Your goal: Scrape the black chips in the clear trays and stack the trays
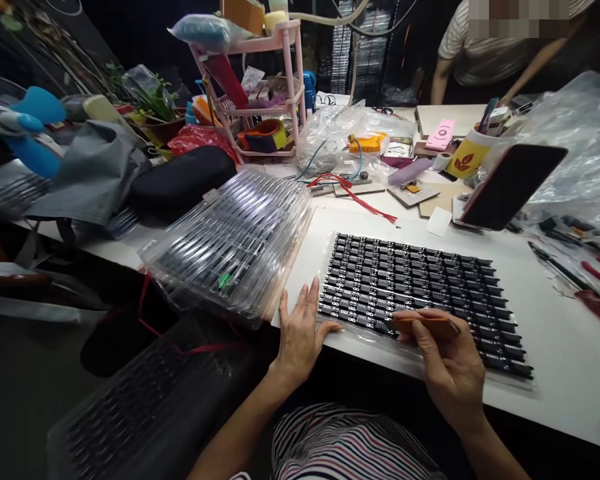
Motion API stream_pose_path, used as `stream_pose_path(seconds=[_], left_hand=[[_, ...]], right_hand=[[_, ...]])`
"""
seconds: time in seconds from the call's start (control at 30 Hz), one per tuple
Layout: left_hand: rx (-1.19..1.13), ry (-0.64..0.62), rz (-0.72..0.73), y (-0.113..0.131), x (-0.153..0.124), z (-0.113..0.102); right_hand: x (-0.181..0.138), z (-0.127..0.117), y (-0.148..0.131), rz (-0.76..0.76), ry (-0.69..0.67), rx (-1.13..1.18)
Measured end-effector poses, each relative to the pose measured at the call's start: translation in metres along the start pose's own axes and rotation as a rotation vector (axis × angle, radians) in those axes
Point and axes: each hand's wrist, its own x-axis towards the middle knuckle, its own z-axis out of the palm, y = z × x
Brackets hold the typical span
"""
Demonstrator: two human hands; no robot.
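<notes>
in the head view, two bare hands work over one clear plastic tray (525, 384) on the white tabletop (573, 380). the tray lies flat in front of the person, filled with rows of black circuit modules (415, 277), too small to count surely. the right hand (453, 363) has a narrow grip, pinching one flat orange-brown tool (437, 326) over the near edge and hiding some modules. the left hand (299, 337) lies with fingers spread, grip wide, at the tray's left corner. left of it sits one stack of clear trays (230, 233), its count unclear. beyond the tray stand one propped phone (515, 190), one yellow mug (473, 155) and one pink rack (293, 73); red wires (353, 188) lie nearer. one other person (497, 63) is across the tabletop.
</notes>
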Motion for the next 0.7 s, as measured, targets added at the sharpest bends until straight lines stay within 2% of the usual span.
stream_pose_path(seconds=[0.17, 0.33, 0.43, 0.6, 0.7], left_hand=[[-0.037, -0.045, 0.042, -0.008, -0.004, -0.003], [-0.134, -0.096, 0.058, -0.012, -0.001, -0.013], [-0.156, -0.097, 0.047, -0.011, 0.005, -0.015], [-0.154, -0.052, 0.056, -0.010, 0.018, -0.012], [-0.182, 0.084, 0.047, -0.012, 0.025, -0.024]], right_hand=[[0.005, -0.003, -0.004, 0.014, 0.054, -0.032], [0.016, -0.023, -0.009, 0.044, 0.207, -0.113], [0.023, -0.031, -0.007, 0.048, 0.246, -0.150], [0.035, -0.041, -0.014, 0.023, 0.316, -0.214], [0.045, -0.069, -0.015, 0.080, 0.461, -0.339]])
